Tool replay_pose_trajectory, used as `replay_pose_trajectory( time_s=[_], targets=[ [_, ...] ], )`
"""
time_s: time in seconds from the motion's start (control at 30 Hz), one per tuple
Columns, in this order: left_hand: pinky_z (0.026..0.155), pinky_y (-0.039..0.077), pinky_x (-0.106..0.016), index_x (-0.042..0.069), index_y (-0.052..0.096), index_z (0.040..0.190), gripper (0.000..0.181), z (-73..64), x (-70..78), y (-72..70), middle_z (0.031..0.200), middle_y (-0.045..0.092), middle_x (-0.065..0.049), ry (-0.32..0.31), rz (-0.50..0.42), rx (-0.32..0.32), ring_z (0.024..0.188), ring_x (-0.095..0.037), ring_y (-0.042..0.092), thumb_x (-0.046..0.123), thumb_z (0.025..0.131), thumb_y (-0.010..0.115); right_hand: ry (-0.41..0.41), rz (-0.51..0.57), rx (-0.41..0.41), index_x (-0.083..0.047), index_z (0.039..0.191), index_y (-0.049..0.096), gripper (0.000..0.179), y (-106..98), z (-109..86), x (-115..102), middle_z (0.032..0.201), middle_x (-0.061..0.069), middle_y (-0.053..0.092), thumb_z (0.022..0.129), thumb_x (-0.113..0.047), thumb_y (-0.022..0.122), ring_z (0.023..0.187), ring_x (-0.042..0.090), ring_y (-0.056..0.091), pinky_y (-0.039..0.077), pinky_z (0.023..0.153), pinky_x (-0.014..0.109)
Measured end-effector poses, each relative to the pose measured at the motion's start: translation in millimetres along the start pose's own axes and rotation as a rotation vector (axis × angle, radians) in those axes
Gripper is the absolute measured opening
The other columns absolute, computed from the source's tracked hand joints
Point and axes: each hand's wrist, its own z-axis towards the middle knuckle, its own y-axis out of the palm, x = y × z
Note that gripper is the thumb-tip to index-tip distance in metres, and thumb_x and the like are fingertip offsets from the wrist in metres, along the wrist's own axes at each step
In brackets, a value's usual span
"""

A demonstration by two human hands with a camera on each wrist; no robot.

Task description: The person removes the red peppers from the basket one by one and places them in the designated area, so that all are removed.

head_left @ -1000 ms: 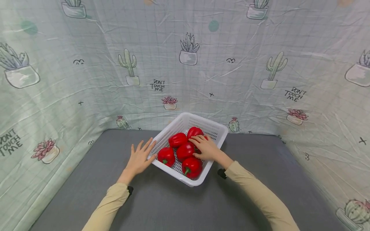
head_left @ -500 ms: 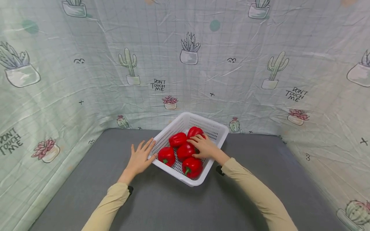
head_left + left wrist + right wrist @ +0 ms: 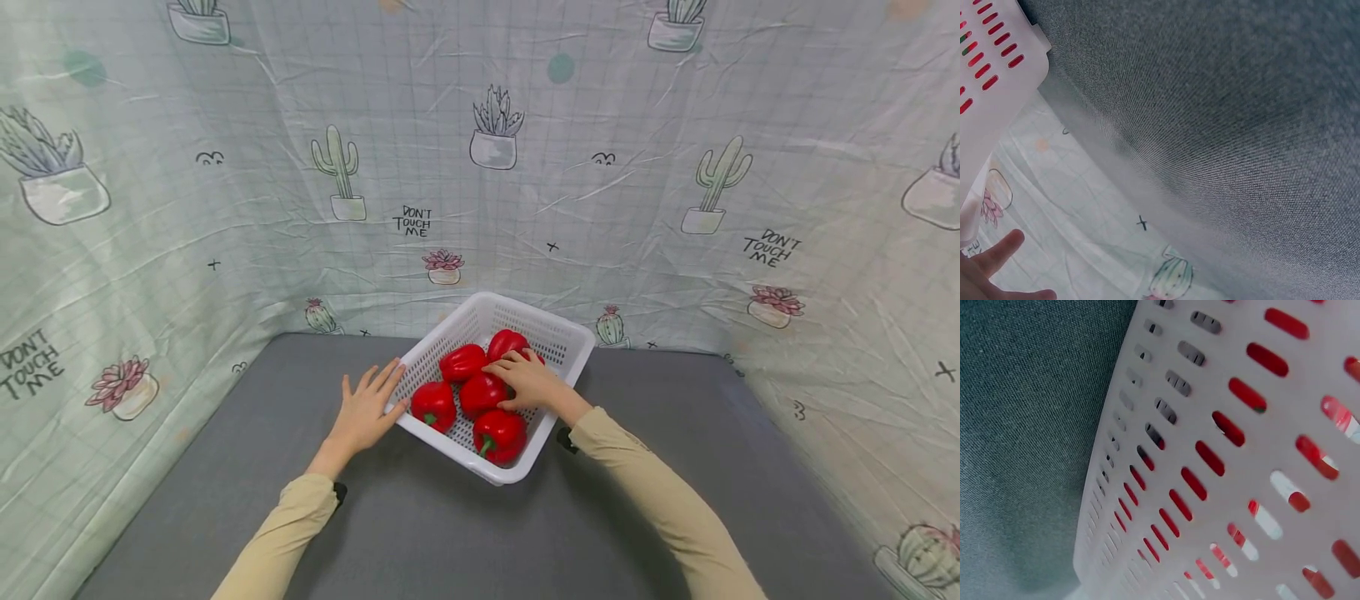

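Several red bell peppers [image 3: 500, 434] with green stems lie in a white perforated plastic basket [image 3: 442, 450], which stands at an angle on the table. My right hand [image 3: 531, 382] reaches in over the right rim. Its fingers and thumb curve around a bell pepper that the hand largely hides. Beside the fingertips sits another bell pepper [image 3: 480, 395]. My left hand [image 3: 363, 417] is spread at the basket's left corner, thumb and index finger touching the rim. In the right wrist view the basket's slotted wall [image 3: 1222, 469] shows red through its slots; the right fingers are hidden there.
A dark grey cloth [image 3: 420, 542] covers the table. Behind it and along both sides hangs a pale curtain [image 3: 555, 192] printed with cacti and potted plants. The basket's far corner stands close to the back curtain.
My right hand has shifted slightly left over the peppers, and its forearm has come a little nearer the basket. The left hand keeps its place at the rim.
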Motion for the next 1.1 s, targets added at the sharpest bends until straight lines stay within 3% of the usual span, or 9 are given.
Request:
replay_pose_trajectory(
  time_s=[0.17, 0.4, 0.7, 1.1],
  targets=[
    [0.093, 0.010, -0.072, 0.014, 0.036, 0.138, 0.059, -0.2, 0.4, 0.8, 0.143, 0.035, -0.008, 0.013, -0.011, 0.007, 0.124, -0.040, 0.035, 0.040, 0.086, 0.048, 0.013, -0.012, -0.013, -0.019, 0.133, 0.042, 0.074, 1.6, 1.1, -0.7, 0.129, 0.005, 0.051, 0.069, -0.042, 0.071, 0.121, 0.024, 0.037, 0.021, 0.103, 0.054],
    [0.091, 0.010, -0.074, 0.016, 0.035, 0.138, 0.057, -1.9, 1.3, 0.4, 0.142, 0.036, -0.007, 0.054, -0.052, 0.077, 0.120, -0.042, 0.037, 0.041, 0.087, 0.045, 0.000, -0.028, 0.008, -0.018, 0.131, 0.044, 0.074, 0.9, 0.8, -2.0, 0.127, 0.005, 0.052, 0.067, -0.041, 0.073, 0.120, 0.025, 0.039, 0.023, 0.102, 0.055],
    [0.093, 0.013, -0.072, 0.014, 0.037, 0.137, 0.058, -1.8, 0.8, -0.9, 0.142, 0.035, -0.008, 0.014, 0.015, 0.005, 0.125, -0.040, 0.034, 0.039, 0.086, 0.048, -0.022, -0.023, 0.032, -0.018, 0.132, 0.043, 0.075, 2.0, 0.0, -3.1, 0.127, 0.005, 0.051, 0.067, -0.041, 0.073, 0.119, 0.024, 0.039, 0.025, 0.101, 0.053],
    [0.092, 0.019, -0.070, 0.014, 0.037, 0.137, 0.059, -0.7, 3.2, -3.0, 0.143, 0.036, -0.008, 0.006, 0.040, 0.004, 0.122, -0.038, 0.035, 0.039, 0.085, 0.050, -0.042, 0.001, 0.062, -0.019, 0.132, 0.042, 0.077, -10.9, -8.0, -8.3, 0.129, 0.007, 0.047, 0.065, -0.037, 0.075, 0.120, 0.026, 0.038, 0.025, 0.101, 0.054]
  ],
)
